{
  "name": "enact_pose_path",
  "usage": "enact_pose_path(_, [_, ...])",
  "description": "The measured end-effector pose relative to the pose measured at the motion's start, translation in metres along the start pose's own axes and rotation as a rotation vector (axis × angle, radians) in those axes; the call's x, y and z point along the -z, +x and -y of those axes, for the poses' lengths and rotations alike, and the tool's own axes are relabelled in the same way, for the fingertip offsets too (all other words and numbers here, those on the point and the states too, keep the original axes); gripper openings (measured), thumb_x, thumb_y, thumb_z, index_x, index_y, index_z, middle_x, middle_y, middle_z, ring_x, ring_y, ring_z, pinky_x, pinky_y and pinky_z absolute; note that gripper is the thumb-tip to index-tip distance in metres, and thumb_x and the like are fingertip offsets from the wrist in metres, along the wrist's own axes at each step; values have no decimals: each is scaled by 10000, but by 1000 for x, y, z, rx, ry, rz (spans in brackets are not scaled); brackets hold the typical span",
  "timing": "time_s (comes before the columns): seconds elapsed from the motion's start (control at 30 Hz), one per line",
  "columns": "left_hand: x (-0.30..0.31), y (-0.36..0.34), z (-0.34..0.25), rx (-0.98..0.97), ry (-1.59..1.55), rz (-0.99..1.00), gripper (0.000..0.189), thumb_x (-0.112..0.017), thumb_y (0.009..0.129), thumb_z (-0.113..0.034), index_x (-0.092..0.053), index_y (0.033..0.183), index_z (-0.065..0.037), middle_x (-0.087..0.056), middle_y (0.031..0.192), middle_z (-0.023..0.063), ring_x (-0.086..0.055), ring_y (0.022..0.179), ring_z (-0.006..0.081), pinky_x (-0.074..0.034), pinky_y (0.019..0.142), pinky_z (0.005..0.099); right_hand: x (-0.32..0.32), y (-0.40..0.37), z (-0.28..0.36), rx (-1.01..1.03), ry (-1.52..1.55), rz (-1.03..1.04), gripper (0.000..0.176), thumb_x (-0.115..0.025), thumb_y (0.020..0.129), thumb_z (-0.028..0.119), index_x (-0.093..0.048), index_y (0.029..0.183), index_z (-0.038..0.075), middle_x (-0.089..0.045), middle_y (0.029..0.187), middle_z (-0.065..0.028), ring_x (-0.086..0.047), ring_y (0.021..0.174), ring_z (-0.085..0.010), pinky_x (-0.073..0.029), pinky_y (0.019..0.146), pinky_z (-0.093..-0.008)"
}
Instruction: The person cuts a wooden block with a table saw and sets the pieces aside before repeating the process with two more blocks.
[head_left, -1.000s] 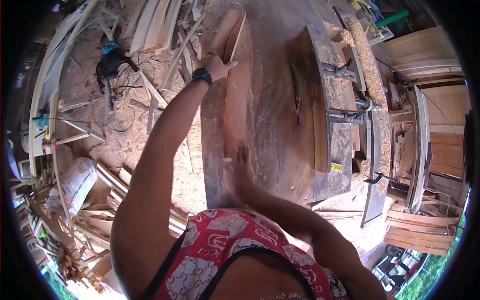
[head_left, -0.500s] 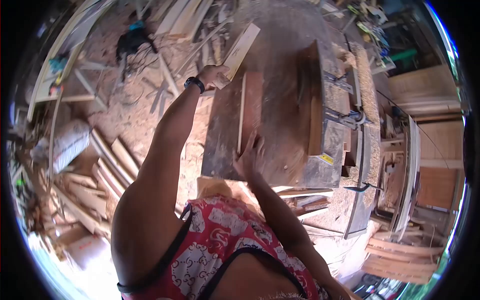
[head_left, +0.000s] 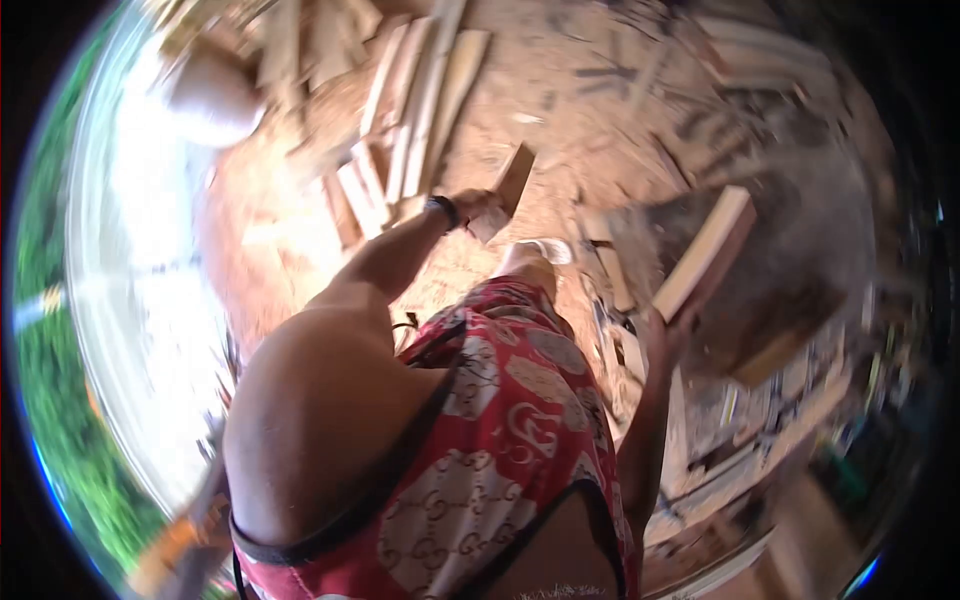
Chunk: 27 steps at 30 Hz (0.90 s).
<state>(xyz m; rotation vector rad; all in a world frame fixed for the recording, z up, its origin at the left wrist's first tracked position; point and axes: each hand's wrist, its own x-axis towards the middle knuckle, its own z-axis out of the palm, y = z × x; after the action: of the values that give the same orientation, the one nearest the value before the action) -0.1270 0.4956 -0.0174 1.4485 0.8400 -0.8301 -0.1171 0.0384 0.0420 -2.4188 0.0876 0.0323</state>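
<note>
My left hand, with a dark watch at the wrist, is closed around a wooden board held over the sawdust-covered floor. The board's pale near end sticks out below my fingers, and its far part looks darker in shadow. On the other side, my right hand grips the near end of a longer wooden plank. Its pale narrow edge faces up, and the reddish-brown side slants away from me. In this view the plank overlaps the dark workbench.
Several long wood strips lie stacked on the floor ahead to the left. A white sack stands beyond them. Offcuts lie by the bench's near edge. My foot is on the sawdust.
My view has swung left, so the bench now appears at the right. The plank that lay on the bench under my right hand is now lifted; the left hand still holds its board.
</note>
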Motion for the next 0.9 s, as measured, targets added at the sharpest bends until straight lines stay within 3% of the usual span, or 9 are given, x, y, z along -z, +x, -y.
enact_pose_path(0.07, [31, 58, 126, 97, -64, -223, 406, -705, 867, -401, -700, 1106, -72, -700, 964, 98, -675, 932, 234, -557, 798, 408, 0, -30, 26, 17, 225, 93, 897, -763, 804, 167, -284, 1530, -50, -428, 1445, -293, -474, 1298, -390, -392, 1075, -426])
enact_pose_path(0.1, [64, 128, 225, -265, 718, -174, 337, -658, 902, -404, -702, 982, -79, -690, 892, 64, -650, 798, 183, -526, 722, 378, -2, -43, 40, 44, 275, 116, 807, -682, 853, 114, -288, 1541, -35, -452, 1455, -225, -513, 1262, -313, -451, 1027, -375])
enact_pose_path(0.17, [78, 78, 296, 76, 15, -228, 284, -534, 929, -372, -691, 848, -150, -664, 823, 55, -623, 708, 162, -489, 611, 367, -1, -62, 66, -7, 376, 212, 788, -666, 859, 108, -297, 1541, -30, -466, 1447, -213, -515, 1261, -304, -438, 1041, -369])
enact_pose_path(0.27, [101, -47, 336, 467, 56, -297, 415, -507, 859, -456, -700, 996, -115, -702, 946, 113, -693, 776, 270, -537, 630, 478, -23, -71, 94, -17, 552, 331, 722, -639, 861, 76, -352, 1510, -52, -496, 1430, -192, -529, 1256, -296, -417, 1050, -357])
enact_pose_path(0.37, [96, -132, 396, 161, 676, -285, 433, -551, 854, -482, -721, 1062, -143, -721, 1030, 64, -698, 869, 222, -537, 786, 453, -65, -60, 104, -49, 557, 439, 620, -617, 885, 131, -452, 1453, -52, -567, 1355, -163, -556, 1204, -259, -433, 1014, -336])
enact_pose_path(0.4, [101, -87, 455, 526, 399, -227, 406, -583, 851, -447, -735, 1046, -125, -729, 1051, 75, -697, 887, 224, -529, 778, 440, -100, -33, 53, -360, 560, 554, 582, -622, 889, 156, -498, 1427, -26, -612, 1287, -125, -610, 1109, -229, -481, 933, -332])
enact_pose_path(0.7, [56, -137, 499, 531, 32, -255, 399, -603, 848, -432, -737, 1053, -117, -731, 966, 124, -694, 813, 252, -535, 698, 451, -340, -57, 147, -629, 268, 1008, 348, -654, 839, 313, -649, 1065, 48, -683, 880, -83, -666, 675, -232, -553, 596, -381])
enact_pose_path(0.83, [23, -144, 481, 554, -209, -325, 445, -606, 858, -494, -732, 1038, -106, -727, 955, 155, -708, 845, 277, -553, 717, 449, -359, -111, 241, -422, 170, 1178, 510, -685, 848, 260, -641, 1271, -20, -700, 1116, -146, -669, 996, -235, -545, 801, -362])
enact_pose_path(0.9, [15, -144, 461, 347, -154, -293, 472, -604, 865, -522, -730, 1061, -111, -726, 1036, 182, -709, 924, 301, -554, 783, 425, -330, -132, 298, -208, 243, 1440, 867, -730, 839, 383, -350, 1536, 36, -524, 1439, -209, -572, 1232, -323, -459, 1027, -404])
